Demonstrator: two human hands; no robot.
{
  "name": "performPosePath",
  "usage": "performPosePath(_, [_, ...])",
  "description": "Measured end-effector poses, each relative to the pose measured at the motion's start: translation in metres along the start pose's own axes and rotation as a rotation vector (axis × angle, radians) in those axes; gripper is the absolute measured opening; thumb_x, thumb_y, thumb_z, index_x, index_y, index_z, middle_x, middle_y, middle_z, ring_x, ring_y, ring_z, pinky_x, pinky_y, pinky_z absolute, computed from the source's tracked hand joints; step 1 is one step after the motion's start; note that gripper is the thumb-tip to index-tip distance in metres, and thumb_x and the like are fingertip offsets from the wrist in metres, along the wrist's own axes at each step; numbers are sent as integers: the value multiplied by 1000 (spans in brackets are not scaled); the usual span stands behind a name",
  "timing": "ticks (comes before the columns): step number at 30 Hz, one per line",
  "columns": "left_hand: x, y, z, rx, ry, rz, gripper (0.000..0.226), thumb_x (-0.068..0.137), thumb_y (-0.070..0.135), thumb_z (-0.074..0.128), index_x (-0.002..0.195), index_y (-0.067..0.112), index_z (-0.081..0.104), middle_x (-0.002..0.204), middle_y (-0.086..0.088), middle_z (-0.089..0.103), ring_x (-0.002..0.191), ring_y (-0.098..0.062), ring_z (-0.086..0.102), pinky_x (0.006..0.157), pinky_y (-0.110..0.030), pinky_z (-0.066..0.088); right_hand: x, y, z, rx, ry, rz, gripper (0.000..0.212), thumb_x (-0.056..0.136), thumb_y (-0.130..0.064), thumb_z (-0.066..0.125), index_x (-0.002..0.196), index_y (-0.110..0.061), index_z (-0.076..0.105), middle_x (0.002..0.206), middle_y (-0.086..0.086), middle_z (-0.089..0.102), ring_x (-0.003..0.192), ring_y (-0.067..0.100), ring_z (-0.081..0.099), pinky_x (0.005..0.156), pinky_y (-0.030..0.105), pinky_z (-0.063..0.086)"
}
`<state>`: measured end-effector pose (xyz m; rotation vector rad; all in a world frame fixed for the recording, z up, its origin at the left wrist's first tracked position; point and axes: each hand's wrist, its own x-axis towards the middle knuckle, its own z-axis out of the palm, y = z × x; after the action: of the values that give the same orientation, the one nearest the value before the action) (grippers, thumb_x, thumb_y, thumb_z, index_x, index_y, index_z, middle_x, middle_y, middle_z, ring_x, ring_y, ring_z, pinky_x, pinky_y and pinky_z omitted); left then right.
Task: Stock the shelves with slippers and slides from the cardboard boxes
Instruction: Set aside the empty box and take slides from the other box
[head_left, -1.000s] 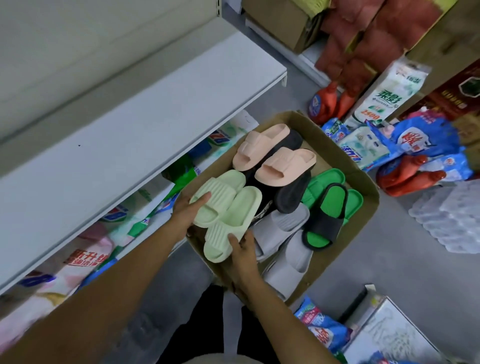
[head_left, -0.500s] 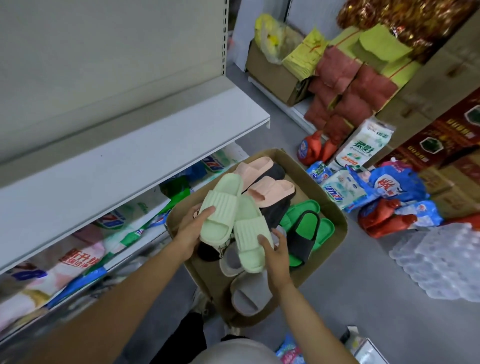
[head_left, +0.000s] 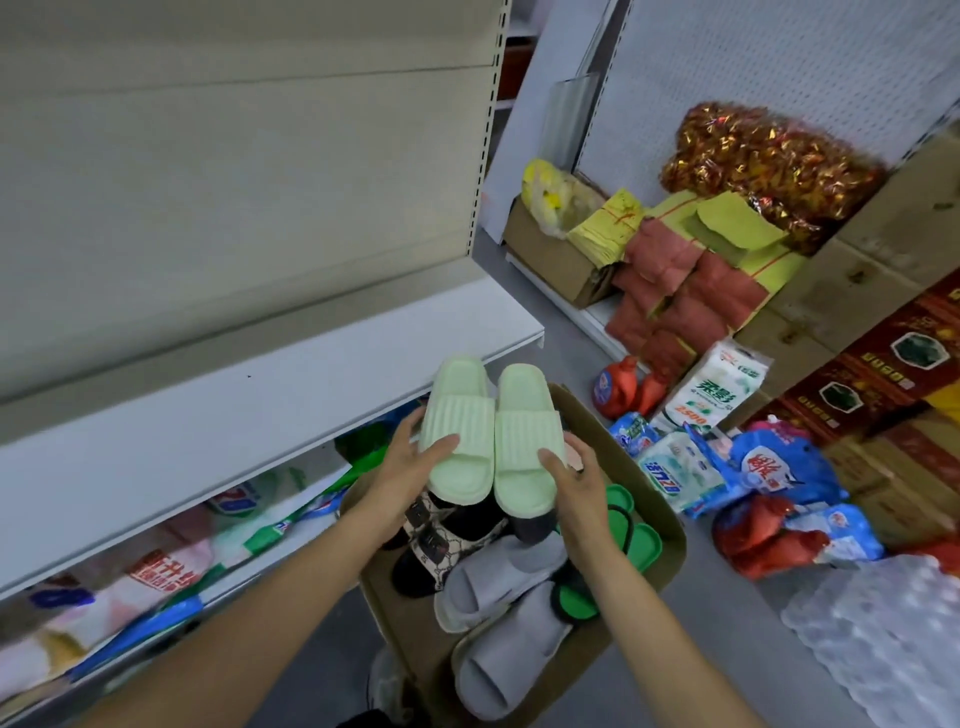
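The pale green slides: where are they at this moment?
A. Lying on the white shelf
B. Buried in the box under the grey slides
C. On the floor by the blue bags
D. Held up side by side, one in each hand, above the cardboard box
D: the left hand grips one of the pale green slides and the right hand the other, above the cardboard box, short of the white shelf.

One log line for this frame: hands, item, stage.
left hand: holds green slides | right hand: holds same pair | above cardboard box | shelf: not yet placed
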<state>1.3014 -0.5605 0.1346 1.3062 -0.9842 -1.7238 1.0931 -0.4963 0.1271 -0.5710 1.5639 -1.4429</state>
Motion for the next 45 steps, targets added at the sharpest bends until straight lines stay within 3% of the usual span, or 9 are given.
performPosePath(4, [23,27,-8,15,26,73,69,92,20,72,150,26,35,135,-4,57,110,-19,64,82,-25,57,29,-21,25,-38,-49,-31,40,90,-11,71,128,-16,58,107,5,75,99,22,72,84,39,60])
performPosePath(7, [44,37,-13,-10,53,97,70,91,21,73,150,26,35,139,-9,55,117,-24,62,93,-37,56,54,-32,44,-87,-84,-69,41,89,-16,73,127,-16,60,120,8,70,113,27,67,95,44,55])
performPosePath(15, [90,46,-14,-84,170,23,73,90,25,73,151,25,33,132,-9,61,104,-17,67,72,-27,58,126,-54,75,-262,-253,-99,39,88,-28,73,123,-18,63,120,5,70,110,24,68,87,37,58])
performPosePath(20, [127,47,-7,-69,271,-50,78,85,29,79,149,20,36,137,-8,57,115,-24,62,99,-46,54,179,-63,90,-361,-303,-76,33,93,-12,68,123,-16,55,119,12,64,104,21,63,78,21,55])
performPosePath(25, [159,53,10,133,353,-42,77,85,27,79,149,13,37,137,-4,54,124,-26,56,104,-41,49,227,-61,102,-391,-277,-52,48,93,-16,69,136,-3,54,127,11,62,115,26,61,102,44,50])
performPosePath(29, [189,52,21,380,418,-30,94,55,62,78,130,11,52,130,-14,58,114,-28,60,98,-43,52,271,-52,105,-489,-338,-99,71,72,-49,80,127,-9,60,122,5,67,112,25,65,101,49,52])
performPosePath(36, [227,51,28,795,504,35,60,82,52,74,113,5,54,116,-17,59,110,-35,55,96,-40,39,304,-52,117,-644,-389,-231,39,83,-34,76,99,-2,63,94,15,70,88,33,67,84,50,56])
performPosePath(41, [242,45,20,782,583,110,55,76,59,73,95,10,57,101,-10,65,96,-32,59,89,-42,44,332,-31,120,-739,-417,-239,98,67,-83,54,125,-4,58,122,16,66,110,25,61,100,46,51])
performPosePath(45, [239,39,19,706,561,119,76,67,74,63,116,15,58,114,-7,67,102,-31,62,90,-48,52,329,-33,115,-838,-415,-270,98,73,-84,43,129,-5,56,119,14,67,114,32,58,95,45,52])
